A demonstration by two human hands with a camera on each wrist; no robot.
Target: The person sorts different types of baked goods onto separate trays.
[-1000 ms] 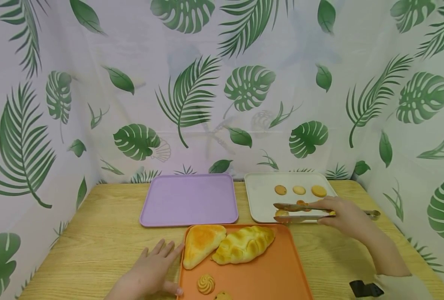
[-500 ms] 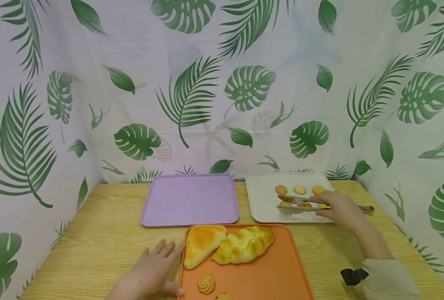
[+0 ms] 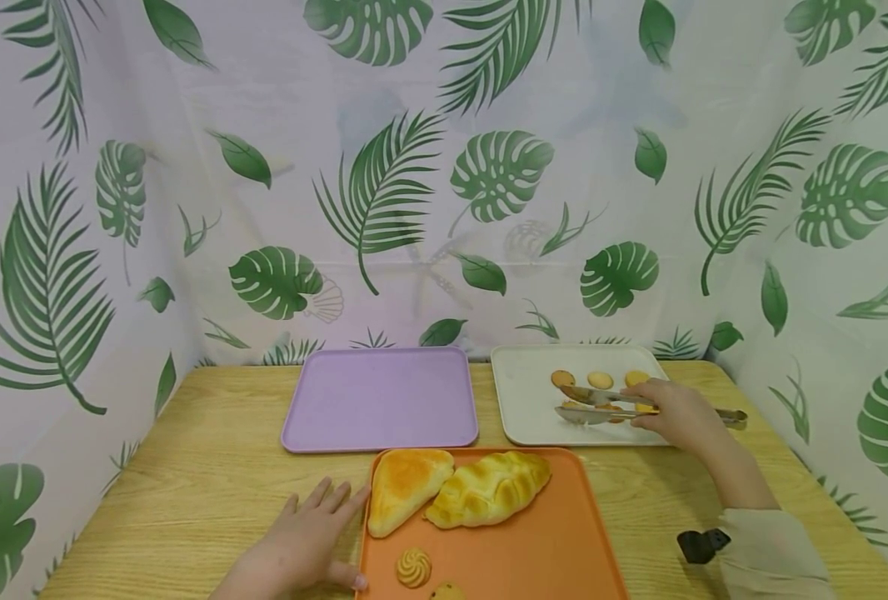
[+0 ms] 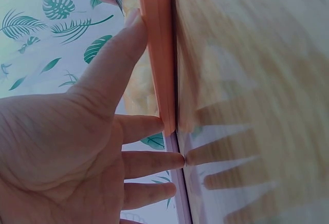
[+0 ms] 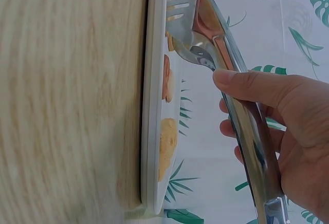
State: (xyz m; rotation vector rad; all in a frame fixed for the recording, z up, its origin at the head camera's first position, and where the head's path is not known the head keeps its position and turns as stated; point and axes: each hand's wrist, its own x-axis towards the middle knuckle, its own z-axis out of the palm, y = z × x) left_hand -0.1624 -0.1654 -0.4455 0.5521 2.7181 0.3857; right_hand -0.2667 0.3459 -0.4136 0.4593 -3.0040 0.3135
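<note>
Currently, in the head view, tongs [image 3: 592, 396], tips parted, reach from the right hand [image 3: 680, 421] over the white tray [image 3: 522, 404], partly hiding the nearer cookies [image 3: 609, 407]; the orange tray [image 3: 522, 562] is cut off below. Left wrist: the left hand [image 4: 72, 136] spreads straight fingers, thumb at that tray's rim. Right wrist: curled fingers and thumb grip the tongs; cookie contact is unclear.

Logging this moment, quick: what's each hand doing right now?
Left hand: open, holding nothing, at the edge of the orange tray.
Right hand: holding metal tongs over the white tray.
</note>
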